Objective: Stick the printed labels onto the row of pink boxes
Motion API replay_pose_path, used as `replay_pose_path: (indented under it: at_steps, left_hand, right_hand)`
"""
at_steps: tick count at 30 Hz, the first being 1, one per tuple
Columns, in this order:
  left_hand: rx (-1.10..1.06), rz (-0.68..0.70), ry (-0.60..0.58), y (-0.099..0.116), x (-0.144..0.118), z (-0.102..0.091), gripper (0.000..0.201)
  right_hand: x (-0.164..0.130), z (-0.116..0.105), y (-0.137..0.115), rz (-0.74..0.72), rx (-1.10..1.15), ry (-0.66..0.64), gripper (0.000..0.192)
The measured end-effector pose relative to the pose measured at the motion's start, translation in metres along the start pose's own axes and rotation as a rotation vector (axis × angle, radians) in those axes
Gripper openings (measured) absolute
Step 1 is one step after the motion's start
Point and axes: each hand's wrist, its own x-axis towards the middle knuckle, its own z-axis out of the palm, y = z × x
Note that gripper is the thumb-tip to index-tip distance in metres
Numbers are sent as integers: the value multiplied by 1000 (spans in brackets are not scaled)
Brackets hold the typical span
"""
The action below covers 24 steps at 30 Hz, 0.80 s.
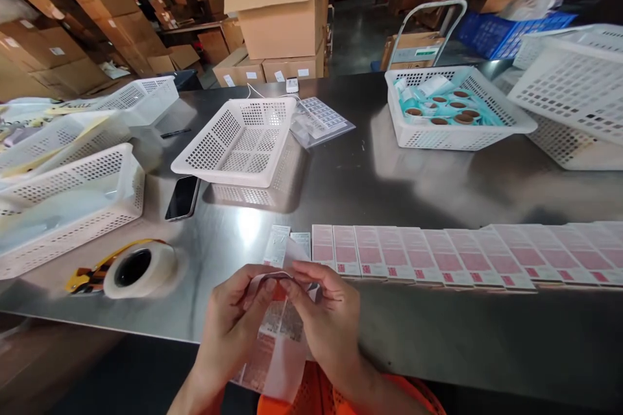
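Observation:
Both hands meet at the near edge of a steel table [370,188]. My left hand [232,321] and my right hand [325,316] pinch the top of a clear plastic packet [276,343] with pink and white printed card inside; the packet hangs down toward my lap. Just beyond my fingers lie two pale labelled packets [287,245], and from there a long overlapping row of pink-printed packets [457,256] runs to the right edge of the view.
A tape dispenser [129,269] and black phone [183,198] lie left. White perforated baskets stand around: an empty one [238,139] mid-table, stacked ones [63,188] left, one with teal items [450,107] far right. Cardboard boxes [277,13] stand behind.

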Motion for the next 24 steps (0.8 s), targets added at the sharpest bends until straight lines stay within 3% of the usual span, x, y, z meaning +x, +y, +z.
replay_pose_path:
  at_steps: [6, 24]
  left_hand:
    - [-37, 10, 42, 4, -3, 2, 17]
    - [-60, -23, 44, -4, -1, 4, 23]
  right_hand:
    - [5, 0, -5, -20, 67, -26, 21]
    - [5, 4, -1, 52, 142, 112, 11]
